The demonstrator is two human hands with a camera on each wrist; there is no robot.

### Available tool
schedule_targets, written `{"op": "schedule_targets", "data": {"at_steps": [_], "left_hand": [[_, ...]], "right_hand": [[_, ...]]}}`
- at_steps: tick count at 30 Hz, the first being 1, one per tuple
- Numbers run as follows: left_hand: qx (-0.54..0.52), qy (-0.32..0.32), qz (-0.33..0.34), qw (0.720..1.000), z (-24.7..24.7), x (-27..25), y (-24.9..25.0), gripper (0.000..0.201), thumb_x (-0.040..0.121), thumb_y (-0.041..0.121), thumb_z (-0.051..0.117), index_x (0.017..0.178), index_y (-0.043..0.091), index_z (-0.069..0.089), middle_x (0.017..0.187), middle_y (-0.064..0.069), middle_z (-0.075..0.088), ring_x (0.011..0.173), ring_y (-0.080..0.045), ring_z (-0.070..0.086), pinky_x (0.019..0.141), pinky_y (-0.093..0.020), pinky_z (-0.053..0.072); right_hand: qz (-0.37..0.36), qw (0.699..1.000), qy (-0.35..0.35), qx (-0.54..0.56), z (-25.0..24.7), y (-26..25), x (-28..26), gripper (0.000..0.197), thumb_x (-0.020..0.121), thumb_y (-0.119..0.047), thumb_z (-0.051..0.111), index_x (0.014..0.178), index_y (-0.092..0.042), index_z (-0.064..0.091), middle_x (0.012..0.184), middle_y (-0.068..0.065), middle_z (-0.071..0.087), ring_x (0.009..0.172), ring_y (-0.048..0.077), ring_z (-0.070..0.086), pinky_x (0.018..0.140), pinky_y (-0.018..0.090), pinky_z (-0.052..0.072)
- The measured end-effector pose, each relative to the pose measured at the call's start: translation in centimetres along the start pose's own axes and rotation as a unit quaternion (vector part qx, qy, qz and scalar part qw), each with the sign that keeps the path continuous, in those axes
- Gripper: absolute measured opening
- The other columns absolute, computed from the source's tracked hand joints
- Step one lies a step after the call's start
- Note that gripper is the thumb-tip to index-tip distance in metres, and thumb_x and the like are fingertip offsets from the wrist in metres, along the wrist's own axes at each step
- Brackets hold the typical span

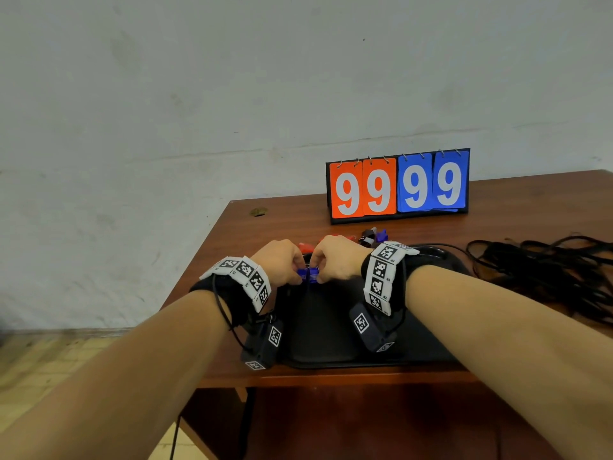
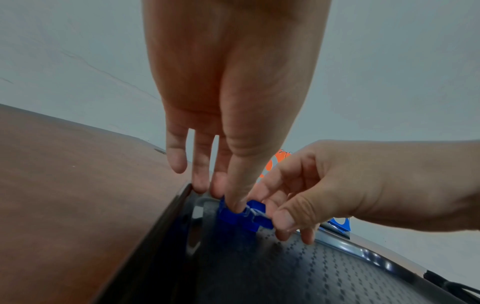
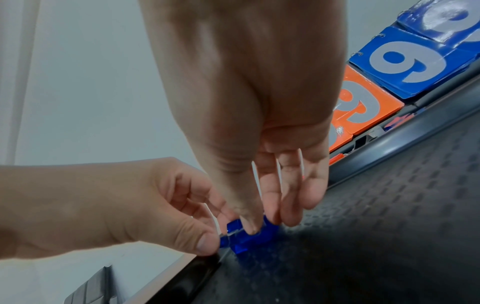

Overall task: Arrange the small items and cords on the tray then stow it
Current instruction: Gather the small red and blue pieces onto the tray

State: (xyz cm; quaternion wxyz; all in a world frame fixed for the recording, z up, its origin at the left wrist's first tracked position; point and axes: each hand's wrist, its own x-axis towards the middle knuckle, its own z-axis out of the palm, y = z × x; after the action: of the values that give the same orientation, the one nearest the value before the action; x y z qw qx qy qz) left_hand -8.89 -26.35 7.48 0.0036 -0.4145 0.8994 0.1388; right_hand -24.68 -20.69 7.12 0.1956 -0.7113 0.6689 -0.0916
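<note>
Both grips pinching blue clips [image 1: 308, 273] at far-left corner of black tray [image 1: 348, 358] on desk [image 1: 292, 207]: left hand [image 1: 282, 260], right hand [image 1: 335, 257]. Cords [image 1: 544, 260] piled right.

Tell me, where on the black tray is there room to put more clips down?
The tray is bare from its near rim up to both hands, which pinch blue clips at its far left corner. Behind, toward the scoreboard, loose clips crowd; right, cords pile.
</note>
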Motion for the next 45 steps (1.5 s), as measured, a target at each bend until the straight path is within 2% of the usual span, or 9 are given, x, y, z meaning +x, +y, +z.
{"op": "schedule_targets", "data": {"at_steps": [5,13,24,29,32,36,39,41,45], "left_hand": [[-0.001,0.001,-0.004,1.0,0.0,0.2,-0.4,0.033,0.082,0.02,0.078,0.114,0.015,0.072,0.102,0.0,0.072,0.094,-0.017,0.068,0.089,-0.033,0.055],[0.002,0.012,-0.008,1.0,0.2,0.5,-1.0,0.031,0.082,0.022,0.078,0.113,0.017,0.073,0.095,0.005,0.067,0.088,-0.014,0.064,0.078,-0.024,0.048],[-0.001,0.005,-0.008,1.0,0.1,0.4,-1.2,0.03,0.083,0.023,0.077,0.112,0.016,0.072,0.095,0.004,0.067,0.086,-0.013,0.062,0.081,-0.023,0.042],[-0.003,0.016,-0.015,1.0,-0.3,-0.2,-0.6,0.032,0.082,0.026,0.076,0.111,0.016,0.069,0.09,0.006,0.063,0.073,-0.009,0.057,0.06,-0.021,0.039],[0.01,0.028,-0.017,0.999,-0.8,-0.8,0.1,0.032,0.084,0.03,0.073,0.113,0.018,0.066,0.099,0.003,0.064,0.079,-0.011,0.057,0.067,-0.023,0.041],[0.004,0.029,-0.006,1.0,-1.4,-1.3,2.5,0.031,0.09,0.03,0.068,0.118,0.017,0.065,0.109,0.003,0.063,0.093,-0.013,0.058,0.082,-0.026,0.045],[0.003,0.035,0.004,0.999,-1.5,-1.2,4.7,0.023,0.091,0.029,0.066,0.112,0.019,0.064,0.103,0.007,0.059,0.094,-0.012,0.057,0.085,-0.027,0.046],[-0.002,0.039,0.01,0.999,-1.6,-0.9,6.5,0.027,0.092,0.028,0.065,0.117,0.017,0.064,0.107,0.005,0.06,0.098,-0.013,0.059,0.089,-0.029,0.048],[-0.006,0.046,0.022,0.999,-1.3,0.2,9.5,0.029,0.091,0.026,0.065,0.119,0.016,0.066,0.115,0.0,0.064,0.103,-0.016,0.061,0.094,-0.033,0.05]], "right_hand": [[0.003,1.0,0.006,0.004,0.3,-0.4,0.5,0.036,0.082,-0.018,0.076,0.117,-0.013,0.068,0.11,0.002,0.068,0.097,0.017,0.064,0.087,0.029,0.053],[0.0,1.0,0.01,0.011,0.4,-0.5,0.7,0.039,0.084,-0.015,0.074,0.123,-0.013,0.066,0.111,0.001,0.067,0.095,0.014,0.062,0.086,0.026,0.051],[0.005,1.0,0.012,0.014,0.6,-0.7,0.9,0.04,0.085,-0.015,0.073,0.124,-0.013,0.065,0.118,0.003,0.066,0.101,0.016,0.062,0.087,0.026,0.049],[0.002,1.0,0.011,0.023,0.2,-0.8,-0.1,0.035,0.086,-0.014,0.071,0.121,-0.014,0.066,0.111,0.002,0.067,0.096,0.015,0.063,0.081,0.024,0.048],[-0.002,1.0,0.019,0.022,-0.5,-0.6,-1.5,0.034,0.088,-0.016,0.069,0.122,-0.014,0.066,0.105,-0.001,0.064,0.093,0.014,0.061,0.081,0.024,0.047],[0.01,0.999,0.021,0.026,-1.9,0.4,-3.9,0.035,0.091,-0.017,0.065,0.126,-0.013,0.063,0.112,0.0,0.064,0.096,0.013,0.059,0.084,0.025,0.048],[0.025,0.998,0.035,0.042,-3.1,1.7,-5.7,0.034,0.092,-0.017,0.064,0.126,-0.012,0.062,0.104,-0.002,0.061,0.085,0.009,0.057,0.072,0.02,0.046],[0.043,0.996,0.053,0.057,-4.0,3.0,-7.0,0.033,0.092,-0.016,0.064,0.125,-0.013,0.062,0.094,-0.005,0.06,0.077,0.006,0.055,0.065,0.019,0.043],[0.075,0.99,0.085,0.081,-5.4,5.8,-9.3,0.033,0.093,-0.012,0.062,0.126,-0.014,0.06,0.089,-0.005,0.059,0.075,0.01,0.06,0.063,0.021,0.048]]}}
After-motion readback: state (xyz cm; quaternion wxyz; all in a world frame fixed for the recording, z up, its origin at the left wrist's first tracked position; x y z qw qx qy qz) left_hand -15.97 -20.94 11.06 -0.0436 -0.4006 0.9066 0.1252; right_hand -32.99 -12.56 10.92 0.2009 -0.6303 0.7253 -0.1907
